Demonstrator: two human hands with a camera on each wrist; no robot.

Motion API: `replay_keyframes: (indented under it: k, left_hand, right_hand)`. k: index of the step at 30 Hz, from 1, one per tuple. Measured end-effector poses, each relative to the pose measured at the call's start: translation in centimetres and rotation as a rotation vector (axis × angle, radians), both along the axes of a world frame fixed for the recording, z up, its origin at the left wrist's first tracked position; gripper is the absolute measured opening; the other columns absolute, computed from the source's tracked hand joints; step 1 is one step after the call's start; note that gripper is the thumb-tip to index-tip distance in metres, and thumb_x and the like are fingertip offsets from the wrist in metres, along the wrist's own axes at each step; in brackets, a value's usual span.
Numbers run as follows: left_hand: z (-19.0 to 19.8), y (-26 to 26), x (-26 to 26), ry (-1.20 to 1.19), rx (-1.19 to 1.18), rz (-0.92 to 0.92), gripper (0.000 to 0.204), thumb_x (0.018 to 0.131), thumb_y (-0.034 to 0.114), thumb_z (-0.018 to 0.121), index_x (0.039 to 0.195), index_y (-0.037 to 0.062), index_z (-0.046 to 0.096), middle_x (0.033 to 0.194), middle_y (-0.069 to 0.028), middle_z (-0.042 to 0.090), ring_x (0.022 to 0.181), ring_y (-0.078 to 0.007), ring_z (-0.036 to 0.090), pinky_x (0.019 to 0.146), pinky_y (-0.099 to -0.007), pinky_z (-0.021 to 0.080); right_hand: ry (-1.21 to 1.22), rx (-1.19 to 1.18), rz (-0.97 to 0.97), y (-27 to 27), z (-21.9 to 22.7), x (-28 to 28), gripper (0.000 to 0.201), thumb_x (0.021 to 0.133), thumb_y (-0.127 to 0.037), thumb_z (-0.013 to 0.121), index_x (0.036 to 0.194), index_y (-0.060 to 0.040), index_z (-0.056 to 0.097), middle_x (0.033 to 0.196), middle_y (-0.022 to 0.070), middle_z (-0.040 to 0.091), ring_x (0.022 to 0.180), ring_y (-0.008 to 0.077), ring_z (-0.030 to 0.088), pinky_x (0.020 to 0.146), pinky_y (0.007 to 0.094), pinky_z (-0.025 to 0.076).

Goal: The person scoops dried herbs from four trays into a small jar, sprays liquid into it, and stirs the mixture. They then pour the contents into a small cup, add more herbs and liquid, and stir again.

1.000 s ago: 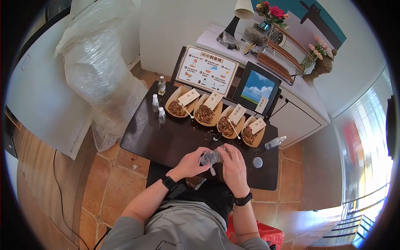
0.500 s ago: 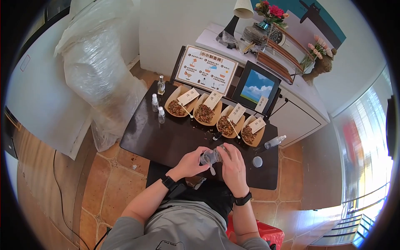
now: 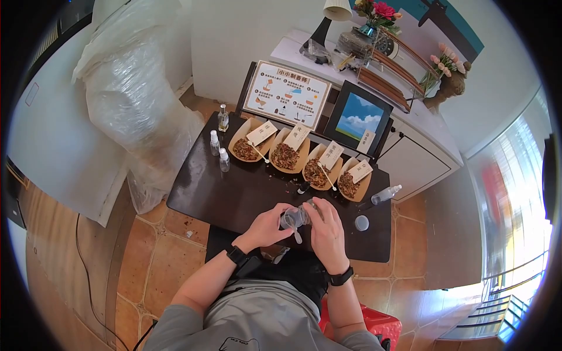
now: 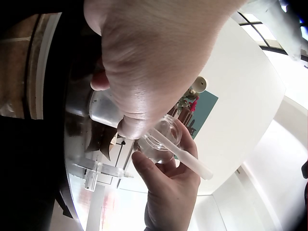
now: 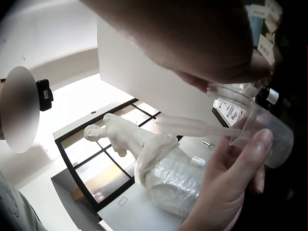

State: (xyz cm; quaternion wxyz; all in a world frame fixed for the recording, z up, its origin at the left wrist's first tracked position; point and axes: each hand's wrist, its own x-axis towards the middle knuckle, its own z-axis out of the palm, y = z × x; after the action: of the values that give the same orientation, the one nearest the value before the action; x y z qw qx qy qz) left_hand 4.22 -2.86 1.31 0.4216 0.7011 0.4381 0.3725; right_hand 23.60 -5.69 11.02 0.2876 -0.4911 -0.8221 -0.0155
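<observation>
My left hand [image 3: 264, 230] grips a clear plastic cup [image 5: 272, 137], tilted toward the jar, with thumb and fingers round it. A pale plastic dropper [image 5: 195, 127] leans out of the cup, its wide end outside. The right hand [image 3: 328, 235] holds a small clear glass jar [image 4: 166, 137], its mouth against the cup's rim. In the left wrist view the dropper [image 4: 180, 155] crosses in front of the jar. Both vessels meet above the dark table's near edge. Whether liquid passes between them cannot be told.
Paper trays [image 3: 250, 127] of dried plant bits with labels line the dark table [image 3: 196, 187]. Small spray bottles [image 3: 215, 144] stand left; another bottle [image 3: 386, 194] lies right, near a round white lid [image 3: 362, 223]. A small dark bottle [image 3: 303, 187] is beyond the hands.
The head view has shifted slightly, so the table items sit a little higher and further left. Both hands keep their hold on the cup and jar, with hardly any movement.
</observation>
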Motion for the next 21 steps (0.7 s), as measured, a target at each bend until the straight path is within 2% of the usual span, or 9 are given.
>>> replay_keyframes:
  k: [1,5,7,17,19,21]
  left_hand:
    - [0.2,0.0,-0.1,0.023,-0.054,-0.017,0.064,0.084,0.023,0.083,0.14,0.013,0.054,0.088,-0.0092,0.065,0.073,-0.025,0.063,0.07,-0.0387,0.053]
    - [-0.2,0.1,0.0,0.02,-0.05,-0.021,0.064,0.084,0.023,0.083,0.14,0.0123,0.053,0.09,-0.0098,0.066,0.074,-0.0257,0.064,0.07,-0.039,0.053]
    - [-0.6,0.1,0.2,-0.03,0.065,0.019,0.062,0.083,0.021,0.086,0.136,0.0097,0.057,0.072,-0.0029,0.058,0.06,-0.0153,0.057,0.06,-0.0313,0.049]
    - [-0.4,0.1,0.1,-0.013,0.04,0.017,0.063,0.083,0.021,0.086,0.137,0.0096,0.057,0.073,-0.003,0.058,0.06,-0.0155,0.057,0.059,-0.0311,0.048]
    - [0.2,-0.1,-0.1,0.021,-0.05,-0.014,0.063,0.085,0.023,0.083,0.139,0.0129,0.053,0.087,-0.0093,0.065,0.073,-0.025,0.063,0.069,-0.0387,0.053]
    - [0.3,-0.1,-0.1,0.012,-0.046,-0.014,0.063,0.085,0.023,0.083,0.139,0.0128,0.054,0.087,-0.0092,0.065,0.072,-0.0249,0.063,0.068,-0.0386,0.053]
  right_hand:
    - [0.0,0.0,-0.001,0.0,0.0,0.0,0.045,0.086,0.009,0.06,0.128,-0.0061,0.068,0.133,0.0145,0.062,0.125,0.0396,0.06,0.102,0.047,0.053]
    - [-0.004,0.0,-0.003,0.0,-0.1,0.0,0.046,0.086,0.009,0.06,0.128,-0.006,0.068,0.134,0.0145,0.062,0.126,0.0399,0.059,0.103,0.0472,0.053]
    - [-0.005,-0.002,-0.003,0.0,-0.2,0.0,0.046,0.085,0.009,0.06,0.128,-0.0059,0.068,0.135,0.0145,0.061,0.126,0.0401,0.059,0.103,0.0474,0.053]
    - [-0.024,0.018,-0.011,0.0,-0.4,-0.5,0.046,0.085,0.008,0.061,0.128,-0.0045,0.069,0.135,0.0148,0.062,0.127,0.0405,0.059,0.104,0.0477,0.052]
    - [-0.022,0.02,-0.008,0.0,-0.4,-0.6,0.046,0.085,0.008,0.062,0.128,-0.0047,0.069,0.135,0.0147,0.062,0.127,0.0404,0.059,0.104,0.0476,0.052]
    - [-0.027,0.027,-0.016,0.0,-0.4,-0.6,0.045,0.085,0.008,0.062,0.128,-0.0051,0.069,0.134,0.0144,0.062,0.127,0.0401,0.059,0.104,0.0473,0.053]
